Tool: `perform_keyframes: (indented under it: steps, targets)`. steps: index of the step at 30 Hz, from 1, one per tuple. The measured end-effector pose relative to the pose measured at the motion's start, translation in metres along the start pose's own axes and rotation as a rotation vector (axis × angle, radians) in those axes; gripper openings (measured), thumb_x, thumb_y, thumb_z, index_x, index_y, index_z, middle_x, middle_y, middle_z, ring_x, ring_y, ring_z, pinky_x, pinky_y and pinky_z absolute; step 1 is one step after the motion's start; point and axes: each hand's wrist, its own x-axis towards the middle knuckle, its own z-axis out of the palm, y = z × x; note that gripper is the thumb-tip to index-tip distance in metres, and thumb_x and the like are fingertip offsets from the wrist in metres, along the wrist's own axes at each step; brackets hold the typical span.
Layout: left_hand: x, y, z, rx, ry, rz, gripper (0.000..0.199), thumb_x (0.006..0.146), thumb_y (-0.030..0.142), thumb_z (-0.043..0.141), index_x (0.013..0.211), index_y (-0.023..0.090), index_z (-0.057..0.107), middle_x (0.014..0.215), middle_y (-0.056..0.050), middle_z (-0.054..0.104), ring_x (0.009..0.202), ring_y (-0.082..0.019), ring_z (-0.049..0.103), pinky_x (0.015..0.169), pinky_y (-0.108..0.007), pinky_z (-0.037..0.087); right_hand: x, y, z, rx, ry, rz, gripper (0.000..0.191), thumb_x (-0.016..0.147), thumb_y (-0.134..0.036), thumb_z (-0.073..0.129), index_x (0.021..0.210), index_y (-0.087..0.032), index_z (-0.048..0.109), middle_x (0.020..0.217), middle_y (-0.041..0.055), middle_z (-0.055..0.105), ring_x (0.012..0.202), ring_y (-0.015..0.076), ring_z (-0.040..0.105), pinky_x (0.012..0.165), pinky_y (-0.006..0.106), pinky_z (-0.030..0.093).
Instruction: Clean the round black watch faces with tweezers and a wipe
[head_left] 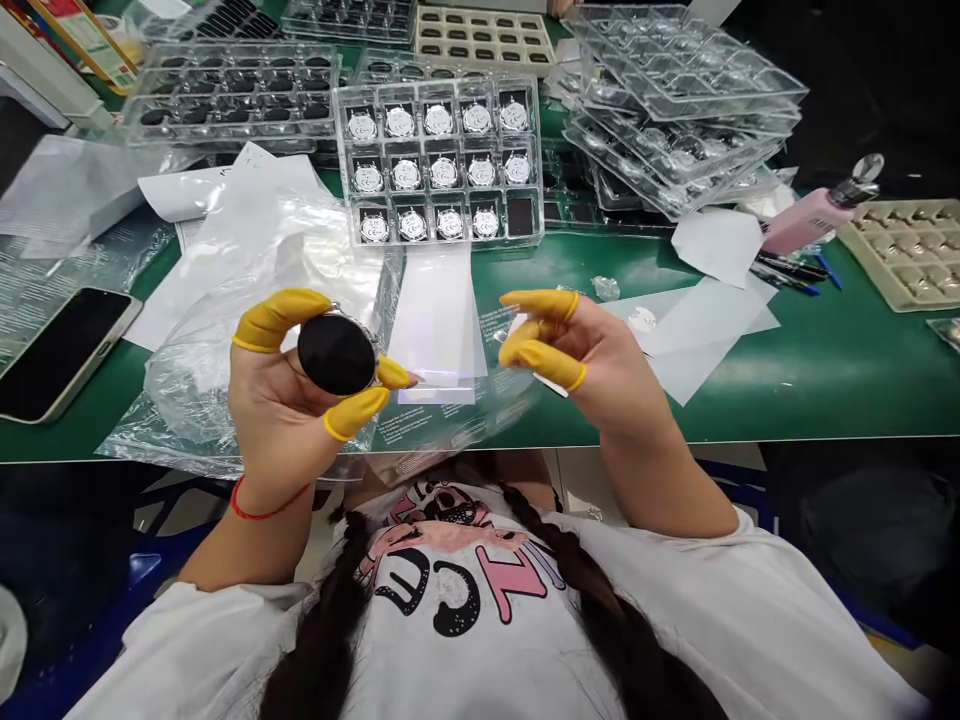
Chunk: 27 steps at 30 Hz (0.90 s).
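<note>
My left hand [274, 400] grips a round watch head [337, 355] by its rim, between fingers and thumb in yellow finger cots. Its dark face is turned toward me, and its back is hidden. To the right, my right hand [570, 350] hovers over the table edge, also in yellow finger cots. Its thumb and a bent finger press together, with the index finger above them. A small clear bit shows at these fingertips, too small to name. Beyond both hands, a clear tray [442, 165] holds several watch heads with white-marked backs; its near right compartment shows only a dark bottom.
Stacked clear trays [682, 100] stand back right, with a pink bottle [810, 220] and pens [795, 268] nearby. Crumpled plastic bags [217, 330] and a phone [64, 350] lie left. White paper strips [435, 310] lie on the green table [825, 390]. A beige tray [911, 250] sits far right.
</note>
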Motion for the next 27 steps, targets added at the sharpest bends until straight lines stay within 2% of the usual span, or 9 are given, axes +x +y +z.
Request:
perform_keyframes:
  steps: [2,4,8,11,15,19,23,27]
  targets:
    - [-0.004,-0.004,0.002,0.0,-0.012,-0.02,0.059,0.072,0.023,0.09,0.122,0.03,0.059,0.08,0.007,0.074,0.074,-0.019,0.077,0.076,-0.034,0.07,-0.015,0.001,0.009,0.09,0.004,0.084,0.044,0.084,-0.044,0.078,0.119,-0.023,0.061,0.079,-0.0006,0.07,0.078,0.016,0.07,0.076,0.032,0.058]
    - [-0.009,-0.01,0.005,-0.014,-0.026,-0.043,0.059,0.07,0.018,0.09,0.12,0.028,0.061,0.082,0.006,0.076,0.078,-0.021,0.079,0.08,-0.036,0.07,-0.028,0.004,0.016,0.138,0.0,0.148,0.043,0.084,-0.038,0.078,0.119,-0.022,0.059,0.075,-0.0022,0.069,0.076,0.0146,0.069,0.073,0.03,0.056]
    - [-0.017,-0.02,0.01,-0.012,-0.049,-0.131,0.057,0.07,0.014,0.089,0.119,0.027,0.061,0.086,0.004,0.079,0.081,-0.023,0.079,0.079,-0.035,0.07,-0.039,0.014,0.013,0.103,-0.032,0.216,0.047,0.083,-0.036,0.078,0.122,-0.022,0.058,0.085,0.0004,0.072,0.083,0.0152,0.069,0.081,0.032,0.056]
    - [-0.018,-0.025,0.011,-0.036,-0.088,-0.196,0.058,0.072,0.013,0.088,0.121,0.027,0.06,0.086,0.003,0.08,0.081,-0.023,0.079,0.076,-0.032,0.07,-0.038,0.018,0.003,-0.008,0.0,0.168,0.043,0.083,-0.037,0.078,0.12,-0.022,0.062,0.092,0.002,0.072,0.085,0.0152,0.068,0.084,0.034,0.056]
    - [-0.014,-0.034,0.009,-0.107,-0.124,-0.28,0.056,0.074,0.012,0.086,0.121,0.027,0.06,0.086,0.002,0.08,0.08,-0.021,0.079,0.077,-0.028,0.07,-0.037,0.021,-0.004,-0.171,0.003,0.08,0.031,0.088,-0.031,0.073,0.116,-0.022,0.066,0.083,-0.0002,0.071,0.079,0.0149,0.066,0.085,0.036,0.056]
    - [-0.007,-0.046,0.005,-0.192,-0.123,-0.491,0.053,0.071,0.018,0.09,0.116,0.023,0.062,0.08,0.001,0.079,0.076,-0.022,0.079,0.072,-0.028,0.069,-0.039,0.024,-0.004,-0.301,0.039,-0.042,0.023,0.088,-0.027,0.073,0.11,-0.024,0.07,0.086,-0.0001,0.075,0.084,0.0175,0.07,0.091,0.04,0.055]
    - [-0.002,-0.055,0.004,-0.183,-0.184,-0.702,0.056,0.066,0.028,0.093,0.112,0.018,0.062,0.079,-0.005,0.078,0.073,-0.026,0.079,0.068,-0.032,0.069,-0.039,0.03,-0.003,-0.406,0.091,-0.119,0.012,0.087,-0.027,0.074,0.099,-0.026,0.072,0.087,-0.0005,0.076,0.082,0.0183,0.07,0.086,0.038,0.057]
    - [0.0,-0.059,0.005,-0.156,-0.196,-0.725,0.058,0.065,0.031,0.093,0.111,0.017,0.06,0.076,-0.005,0.076,0.076,-0.03,0.079,0.07,-0.036,0.069,-0.039,0.036,-0.003,-0.444,0.094,-0.131,0.005,0.086,-0.025,0.073,0.091,-0.026,0.071,0.089,-0.0005,0.076,0.08,0.0182,0.069,0.079,0.035,0.059]
